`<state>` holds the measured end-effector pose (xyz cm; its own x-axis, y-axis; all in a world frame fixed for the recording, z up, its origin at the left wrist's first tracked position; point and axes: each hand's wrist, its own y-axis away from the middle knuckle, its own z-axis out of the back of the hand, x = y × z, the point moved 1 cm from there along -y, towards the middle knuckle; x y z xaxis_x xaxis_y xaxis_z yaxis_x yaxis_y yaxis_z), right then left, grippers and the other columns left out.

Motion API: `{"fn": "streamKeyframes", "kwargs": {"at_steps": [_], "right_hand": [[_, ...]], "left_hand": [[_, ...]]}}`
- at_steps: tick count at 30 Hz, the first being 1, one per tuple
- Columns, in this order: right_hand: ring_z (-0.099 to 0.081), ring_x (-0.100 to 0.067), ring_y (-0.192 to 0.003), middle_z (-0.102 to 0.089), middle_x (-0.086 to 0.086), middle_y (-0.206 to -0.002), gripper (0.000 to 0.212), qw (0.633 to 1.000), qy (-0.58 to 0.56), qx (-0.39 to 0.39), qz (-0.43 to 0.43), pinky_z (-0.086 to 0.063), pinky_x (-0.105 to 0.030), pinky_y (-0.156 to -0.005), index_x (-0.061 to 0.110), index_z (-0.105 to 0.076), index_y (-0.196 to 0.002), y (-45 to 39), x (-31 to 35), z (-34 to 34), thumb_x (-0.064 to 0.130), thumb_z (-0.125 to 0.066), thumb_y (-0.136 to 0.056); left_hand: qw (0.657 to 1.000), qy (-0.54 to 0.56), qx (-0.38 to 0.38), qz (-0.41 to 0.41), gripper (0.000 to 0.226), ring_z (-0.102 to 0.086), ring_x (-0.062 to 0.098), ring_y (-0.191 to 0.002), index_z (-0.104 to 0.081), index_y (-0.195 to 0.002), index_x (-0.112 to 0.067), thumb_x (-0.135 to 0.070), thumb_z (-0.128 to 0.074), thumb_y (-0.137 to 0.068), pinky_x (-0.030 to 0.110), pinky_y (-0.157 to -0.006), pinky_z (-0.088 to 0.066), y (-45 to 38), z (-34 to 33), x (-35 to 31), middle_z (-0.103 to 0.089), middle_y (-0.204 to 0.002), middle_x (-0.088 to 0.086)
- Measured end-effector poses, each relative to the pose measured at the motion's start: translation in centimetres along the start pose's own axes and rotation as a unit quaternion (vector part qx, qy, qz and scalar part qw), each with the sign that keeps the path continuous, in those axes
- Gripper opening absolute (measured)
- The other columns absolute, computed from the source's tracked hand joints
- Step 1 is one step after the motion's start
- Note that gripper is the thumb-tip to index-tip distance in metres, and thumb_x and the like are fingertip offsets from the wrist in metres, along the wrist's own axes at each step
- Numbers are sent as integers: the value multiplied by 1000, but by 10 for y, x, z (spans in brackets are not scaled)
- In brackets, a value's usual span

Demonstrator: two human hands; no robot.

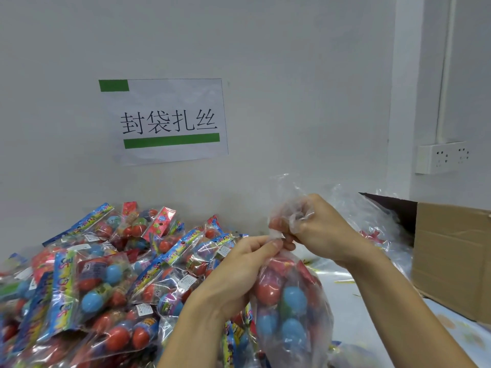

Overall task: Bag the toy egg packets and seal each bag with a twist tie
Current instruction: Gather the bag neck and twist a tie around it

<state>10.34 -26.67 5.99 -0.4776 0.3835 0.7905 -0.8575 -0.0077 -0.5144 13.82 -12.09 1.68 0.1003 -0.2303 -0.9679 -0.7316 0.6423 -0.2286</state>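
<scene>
From the head camera, both hands work at the neck of a clear plastic bag [292, 301] stuffed with red and blue toy eggs, held up in front of the person, a little right of centre. The left hand [239, 272] has its fingers curled round the bag just below the neck, thumb and forefinger pinching the gathered plastic. The right hand [316, 227] sits just above and touching it, fist closed on the loose bunched top of the bag. Whether a twist tie is between the fingers I cannot tell.

To the left, a heap of toy egg packets [106, 274] covers the table up to the wall and spills past the left and bottom edges of view; its near side lies right under the left forearm. On the right, a cardboard box [451, 256] stands open with clear bags [377, 216] hanging out of it, close behind the right wrist. Between bag and box a strip of light tabletop [372, 322] shows, with small yellow scraps on it.

On the wall behind, a paper sign [170, 120] with green bars, and a white socket [442, 156] at the right.
</scene>
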Motion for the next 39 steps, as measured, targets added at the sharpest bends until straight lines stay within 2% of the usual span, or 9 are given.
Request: {"fn": "streamKeyframes", "kwargs": {"at_steps": [8, 19, 24, 27, 30, 32, 34, 36, 39], "right_hand": [[-52, -6, -47, -58, 2, -53, 33, 1000, -28, -7, 4, -40, -14, -47, -8, -61, -75, -3, 1, -5, -24, -34, -85], [-49, -16, -54, -61, -3, -60, 34, 997, -78, -5, -3, -40, -17, -49, 1, -61, -75, -1, 2, -5, -16, -42, -97], [-57, -10, -61, -66, -5, -70, 26, 999, -29, -18, -36, -39, -22, -52, 5, -66, -78, -1, 2, -1, -3, -53, -99], [-66, -18, -80, -70, -13, -92, 6, 997, 7, -22, -75, -52, -26, -64, 11, -70, -97, 2, 6, 7, 11, -70, -91], [-65, -17, -95, -62, -6, -124, 56, 993, 13, -66, -99, -55, -33, -83, 25, -55, -133, 7, 13, 24, 13, -71, -81], [-60, -12, -103, -58, 5, -129, 59, 989, 44, -121, -78, -47, -28, -84, 34, -55, -132, 10, 29, 31, 27, -64, -74], [-58, -7, -106, -61, 11, -120, 35, 973, 123, -193, -33, -43, -25, -80, 36, -65, -117, 13, 42, 35, 31, -65, -83], [-59, 1, -74, -67, 15, -85, 13, 950, 209, -231, 19, -41, -15, -63, 29, -75, -88, 17, 55, 36, 29, -62, -88], [-50, -10, -44, -64, 4, -54, 39, 936, 323, -100, -101, -42, -17, -46, 21, -77, -65, 24, 67, 28, 43, -57, -91]], "left_hand": [[993, 120, 15, -1, 25, -69, 23, -74, -73, -88, -3, -12, -51, -98, 32, -71, -57, -1, 4, 4, -72, -83, 13], [974, 221, 56, -4, 39, -70, 23, -84, -75, -89, -4, -22, -44, -103, 34, -79, -58, -3, 5, 11, -73, -92, 15], [993, 62, -97, -24, 31, -62, 26, -74, -72, -80, -8, -12, -50, -101, 36, -73, -52, -12, -2, 5, -65, -86, 18], [956, -174, -217, -88, 41, -59, 14, -71, -67, -62, -20, -12, -55, -100, 28, -75, -45, -12, -7, -2, -64, -83, 2], [901, -317, -271, -118, 36, -58, 13, -93, -62, -65, -29, -15, -58, -98, 27, -86, -45, -10, -13, -1, -57, -98, -4], [883, -365, -266, -130, 37, -55, 17, -98, -58, -64, -32, -15, -57, -98, 37, -93, -44, -9, -18, 1, -53, -96, -8], [867, -404, -256, -138, 33, -53, 16, -97, -58, -68, -30, -17, -55, -98, 42, -95, -43, -7, -25, 3, -49, -94, -12], [851, -431, -256, -156, 26, -51, 14, -97, -65, -76, -23, -18, -54, -99, 43, -94, -44, -6, -30, 5, -49, -95, -12], [831, -442, -281, -190, 23, -52, 16, -94, -71, -86, -15, -17, -52, -99, 43, -90, -45, -4, -35, 7, -51, -98, -8]]}}
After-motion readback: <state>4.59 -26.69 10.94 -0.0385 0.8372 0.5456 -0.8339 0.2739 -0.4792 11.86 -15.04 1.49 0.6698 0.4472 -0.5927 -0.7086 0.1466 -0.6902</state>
